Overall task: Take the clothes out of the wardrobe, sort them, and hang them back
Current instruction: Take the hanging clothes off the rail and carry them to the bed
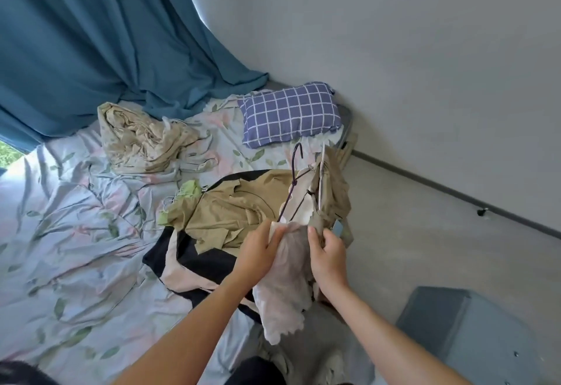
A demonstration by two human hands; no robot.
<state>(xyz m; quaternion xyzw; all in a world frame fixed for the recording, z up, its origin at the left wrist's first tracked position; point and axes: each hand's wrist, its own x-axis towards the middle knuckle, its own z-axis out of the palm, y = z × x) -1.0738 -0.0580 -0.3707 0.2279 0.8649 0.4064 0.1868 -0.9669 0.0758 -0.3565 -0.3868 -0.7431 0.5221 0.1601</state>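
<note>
Both hands pinch pale garment [285, 281]: left hand [258, 251] at 9 o'clock, right hand [329, 258] at 3. Advice: slide cloth off dark hanger [293, 184] evenly, avoiding snag.

A single head-worn camera looks forward and steeply down, close over the bed [76, 232], tilted so the wall [425, 65] slants; both forearms enter from the bottom edge.

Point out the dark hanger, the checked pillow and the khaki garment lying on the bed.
dark hanger [294, 169], head view, on its hook's stem.
checked pillow [290, 114], head view, middle of its top face.
khaki garment [236, 208], head view, its spread front panel.
</note>
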